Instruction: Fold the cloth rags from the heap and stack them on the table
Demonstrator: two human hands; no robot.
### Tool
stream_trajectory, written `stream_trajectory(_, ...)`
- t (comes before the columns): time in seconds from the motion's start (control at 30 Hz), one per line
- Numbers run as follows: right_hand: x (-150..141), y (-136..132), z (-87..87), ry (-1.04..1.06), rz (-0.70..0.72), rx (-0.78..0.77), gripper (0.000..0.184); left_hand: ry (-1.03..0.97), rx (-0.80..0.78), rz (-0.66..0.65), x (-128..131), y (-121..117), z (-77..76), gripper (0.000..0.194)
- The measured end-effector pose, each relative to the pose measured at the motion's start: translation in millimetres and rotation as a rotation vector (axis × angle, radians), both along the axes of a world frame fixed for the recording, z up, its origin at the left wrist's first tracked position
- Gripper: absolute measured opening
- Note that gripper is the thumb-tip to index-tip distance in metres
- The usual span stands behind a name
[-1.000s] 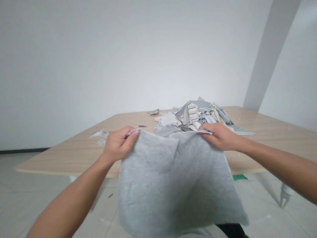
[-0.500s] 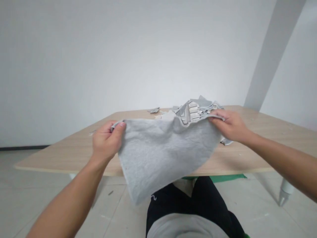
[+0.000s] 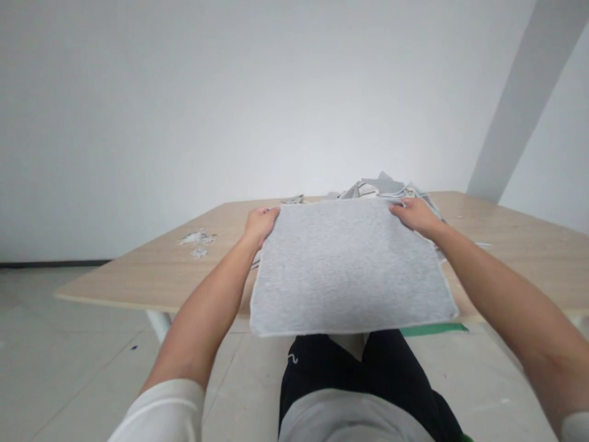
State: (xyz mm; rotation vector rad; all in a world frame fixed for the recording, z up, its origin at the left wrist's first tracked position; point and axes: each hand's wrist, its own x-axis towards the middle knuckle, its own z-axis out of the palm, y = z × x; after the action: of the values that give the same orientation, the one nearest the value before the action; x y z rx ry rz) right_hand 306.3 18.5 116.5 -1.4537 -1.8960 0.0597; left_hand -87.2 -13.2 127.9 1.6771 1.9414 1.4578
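Note:
A light grey rectangular cloth (image 3: 350, 267) is stretched out between my two hands, fairly flat, its lower edge hanging past the table's near edge. My left hand (image 3: 261, 226) pinches its upper left corner. My right hand (image 3: 416, 216) grips the upper edge near the right corner, thumb on the near face. Behind the cloth, partly hidden by it, lies a heap of grey and striped fabric pieces (image 3: 384, 184).
The wooden table (image 3: 151, 270) reaches back to a white wall (image 3: 230, 92). Small pale scraps (image 3: 197, 238) lie on its left part, and a folded grey piece (image 3: 292, 199) sits near the back. Something green (image 3: 435, 329) shows below the near edge.
The cloth has gone from sagging and slanted to spread taut and nearly level. My left hand has moved right and farther forward; my right hand has shifted only slightly.

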Motion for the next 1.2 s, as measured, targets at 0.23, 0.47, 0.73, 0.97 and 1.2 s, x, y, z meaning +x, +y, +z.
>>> stream_trajectory(0.23,-35,28,-84.9,-0.288,0.001,-0.023,0.066,0.414,-0.121,0.093,-1,43,-63.8,0.035)
stream_trajectory(0.47,-110,-21,-123.0,-0.515,0.508,-0.031,0.069,0.721,-0.115,-0.323,25,11,-103.2,0.034)
stream_trajectory(0.73,-144,-42,-183.1,-0.416,0.601,-0.283,0.098,0.839,-0.133,-0.647,53,-23,-162.0,0.028)
stream_trajectory(0.97,-141,-41,-184.6,-0.375,0.573,-0.3,0.1,0.824,-0.113,-0.674,53,-19,-178.8,0.026)
stream_trajectory(1.2,-141,-43,-184.7,-0.382,0.56,-0.301,0.101,0.874,-0.134,-0.74,32,-41,-158.5,0.02)
